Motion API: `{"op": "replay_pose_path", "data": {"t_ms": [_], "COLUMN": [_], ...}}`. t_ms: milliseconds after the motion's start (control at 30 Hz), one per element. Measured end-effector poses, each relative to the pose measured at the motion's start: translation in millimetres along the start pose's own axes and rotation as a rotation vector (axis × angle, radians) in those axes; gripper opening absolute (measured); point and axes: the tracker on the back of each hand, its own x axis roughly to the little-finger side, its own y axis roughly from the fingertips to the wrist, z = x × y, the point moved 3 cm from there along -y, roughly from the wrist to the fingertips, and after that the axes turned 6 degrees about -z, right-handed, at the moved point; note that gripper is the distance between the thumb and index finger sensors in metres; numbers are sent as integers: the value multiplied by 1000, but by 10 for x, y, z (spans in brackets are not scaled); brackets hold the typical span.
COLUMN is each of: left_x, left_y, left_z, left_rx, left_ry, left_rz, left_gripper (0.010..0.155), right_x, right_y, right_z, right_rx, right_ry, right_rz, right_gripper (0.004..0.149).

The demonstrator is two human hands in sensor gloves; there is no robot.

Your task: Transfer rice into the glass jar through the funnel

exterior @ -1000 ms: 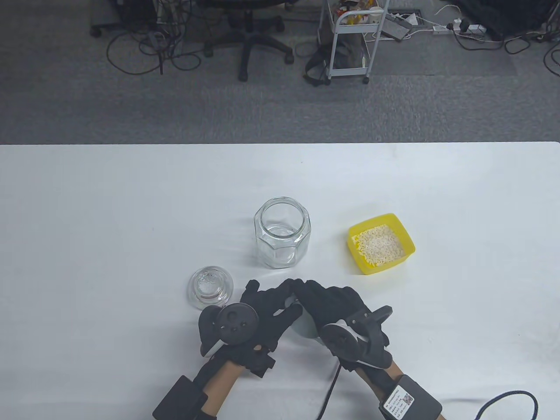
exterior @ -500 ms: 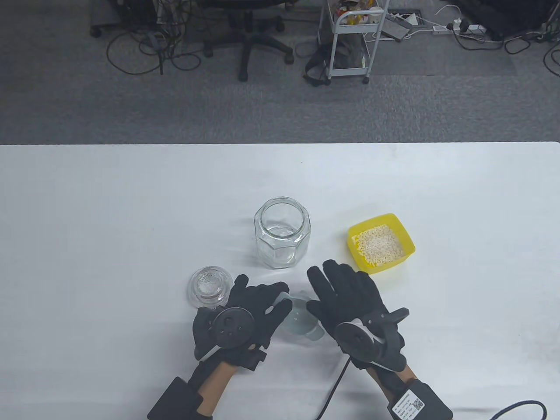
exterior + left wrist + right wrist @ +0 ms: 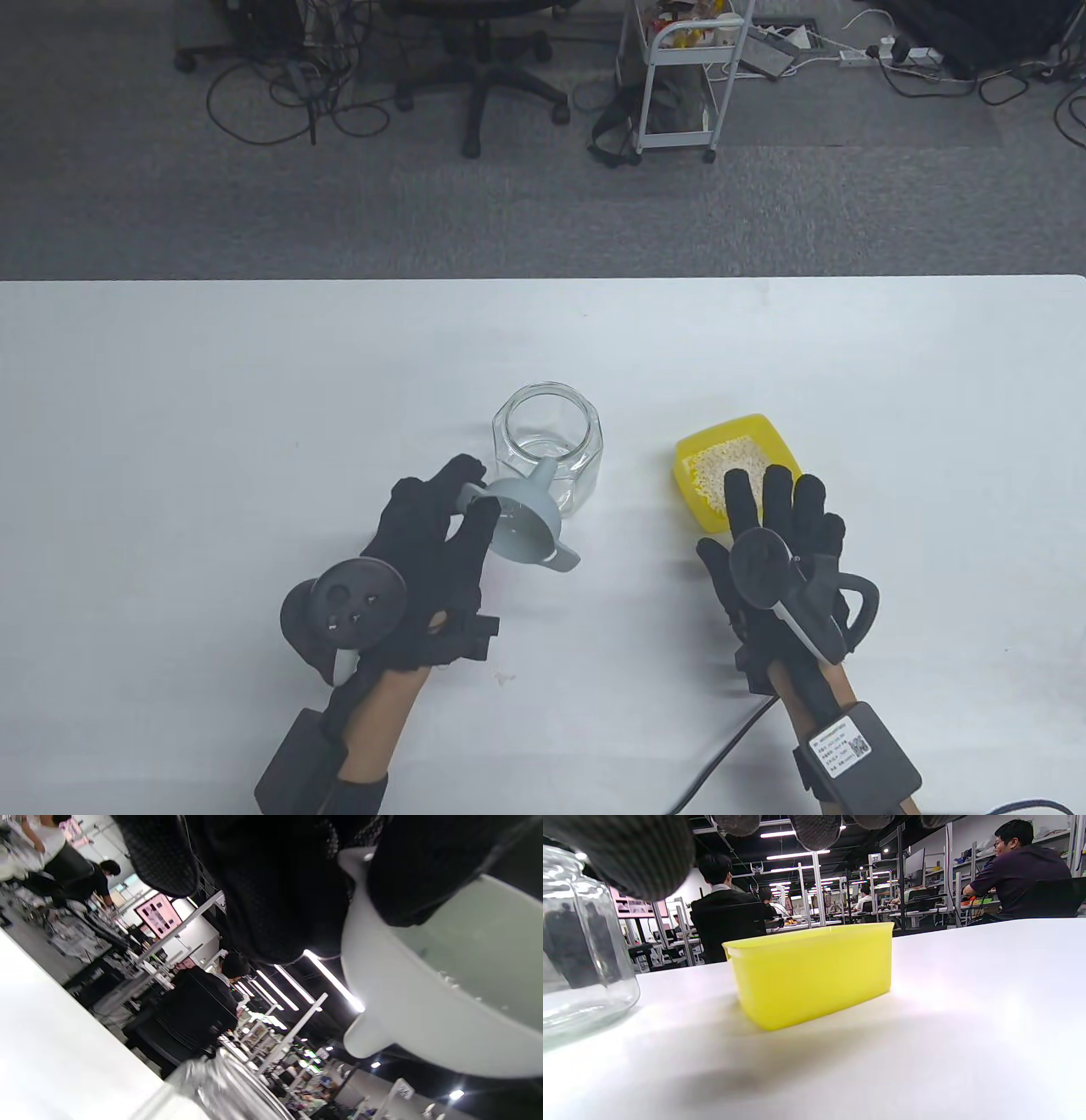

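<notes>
My left hand [image 3: 475,494] grips a pale grey funnel [image 3: 528,525] by its rim and holds it tilted above the table, spout pointing at the near side of the open glass jar [image 3: 547,424]. In the left wrist view the funnel [image 3: 424,1018] sits under my gloved fingers [image 3: 275,899], with the jar's rim [image 3: 229,1086] below. My right hand [image 3: 755,518] is open and empty, fingers spread over the near edge of the yellow tub [image 3: 764,429] of rice [image 3: 717,465]. The right wrist view shows the tub [image 3: 814,971] and the jar [image 3: 581,955].
The white table [image 3: 254,407] ends at a far edge, with an office chair [image 3: 479,76] and a white cart [image 3: 679,85] on the floor beyond. A black cable [image 3: 721,755] trails from my right wrist. The glass lid seen earlier is hidden under my left hand.
My left hand has lifted the funnel from the table's front and carried it up toward the jar. My right hand has let go of it and moved right to the yellow tub.
</notes>
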Motion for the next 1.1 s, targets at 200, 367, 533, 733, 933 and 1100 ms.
{"op": "replay_pose_path", "data": {"t_ms": [200,367,533,733,933,1100], "left_x": [60,134,130,169,160,127], "left_y": [-505,-773,-899,-948,-926,-936], "left_z": [-294,-595,-794,-955,-1032,-1019], "left_rx": [153,271,306,369,396,408], "left_ry": [-111,-251,-413,-484,-535,-513], "left_rz": [130,195,193,244,222,237], "left_gripper": [59,53,54,55,57,58], "right_x": [-90,-124,-122,-122,-116,-77], "right_y": [0,-46,-64,-69,-63,-64], "right_z": [71,158,166,170,182,205], "right_rx": [-49,-84,-91,-121,-159,-176], "right_ry": [64,85,81,78,74,49], "right_rz": [-31,-43,-51,-64,-73,-65], "right_gripper": [78,78,78,84,88,89]}}
